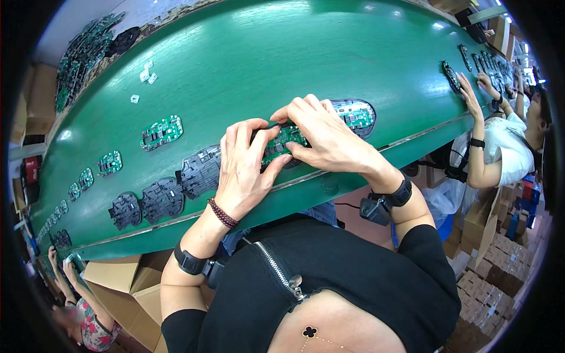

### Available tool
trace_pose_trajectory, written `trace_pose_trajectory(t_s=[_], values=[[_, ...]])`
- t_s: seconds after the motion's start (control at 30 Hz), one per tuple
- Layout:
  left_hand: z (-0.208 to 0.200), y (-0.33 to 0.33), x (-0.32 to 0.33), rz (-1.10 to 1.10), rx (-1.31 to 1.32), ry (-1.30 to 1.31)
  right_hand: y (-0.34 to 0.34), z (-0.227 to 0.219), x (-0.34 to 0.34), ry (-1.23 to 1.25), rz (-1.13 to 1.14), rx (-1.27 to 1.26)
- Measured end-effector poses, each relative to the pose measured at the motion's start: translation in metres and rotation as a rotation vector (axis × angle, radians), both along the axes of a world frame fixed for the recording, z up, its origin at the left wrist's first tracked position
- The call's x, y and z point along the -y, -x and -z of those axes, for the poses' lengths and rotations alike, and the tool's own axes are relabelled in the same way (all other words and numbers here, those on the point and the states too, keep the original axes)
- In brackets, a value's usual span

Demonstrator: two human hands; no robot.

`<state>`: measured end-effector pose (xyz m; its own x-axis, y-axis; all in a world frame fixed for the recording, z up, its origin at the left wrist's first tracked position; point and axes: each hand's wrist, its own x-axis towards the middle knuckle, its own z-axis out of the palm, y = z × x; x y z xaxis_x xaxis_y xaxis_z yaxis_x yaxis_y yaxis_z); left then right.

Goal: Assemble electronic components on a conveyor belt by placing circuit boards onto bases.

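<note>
Over the green work surface (pixel 235 65), both my hands hold a green circuit board (pixel 285 142) set in a black plastic shell. My left hand (pixel 240 165) grips its left end, thumb along the near edge and fingers at the far edge. My right hand (pixel 329 138) pinches the right part, fingertips on the far side and thumb on the near side. Fingers cover much of the board. Just right of my right hand lies another black shell with a board (pixel 358 117) in it. Left of my left hand rests a black shell (pixel 201 170), partly behind it.
More black shells (pixel 162 199) line the near edge leftward. Loose circuit boards (pixel 162 133) form a row beyond them. White scraps (pixel 145 74) lie farther off, near a heap of boards (pixel 88 56). Co-workers' hands (pixel 469 97) work at both ends. A cardboard box (pixel 120 276) stands below left.
</note>
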<state>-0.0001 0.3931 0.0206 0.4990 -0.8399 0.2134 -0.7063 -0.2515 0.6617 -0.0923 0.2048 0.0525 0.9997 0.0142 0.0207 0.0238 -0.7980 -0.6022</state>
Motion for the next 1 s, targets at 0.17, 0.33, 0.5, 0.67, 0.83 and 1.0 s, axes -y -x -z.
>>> trace_pose_trajectory(t_s=[0.17, 0.33, 0.5, 0.67, 0.83, 1.0], values=[[0.000, 0.000, 0.000, 0.005, -0.011, -0.002, 0.001, 0.000, -0.002, 0.000, 0.019, -0.002], [0.001, 0.000, 0.001, 0.007, 0.009, 0.001, 0.000, 0.002, -0.003, 0.024, 0.008, -0.012], [0.001, 0.000, 0.004, -0.018, -0.018, -0.002, 0.012, -0.004, 0.009, -0.031, -0.077, -0.049], [0.001, 0.000, 0.005, -0.013, -0.044, -0.035, 0.024, -0.005, 0.004, 0.164, -0.066, 0.017], [0.002, -0.002, 0.006, 0.009, -0.075, 0.000, 0.022, 0.000, 0.004, 0.124, -0.049, 0.062], [-0.005, -0.010, -0.002, -0.117, -0.037, 0.038, 0.035, -0.001, -0.005, 0.097, 0.021, 0.050]])
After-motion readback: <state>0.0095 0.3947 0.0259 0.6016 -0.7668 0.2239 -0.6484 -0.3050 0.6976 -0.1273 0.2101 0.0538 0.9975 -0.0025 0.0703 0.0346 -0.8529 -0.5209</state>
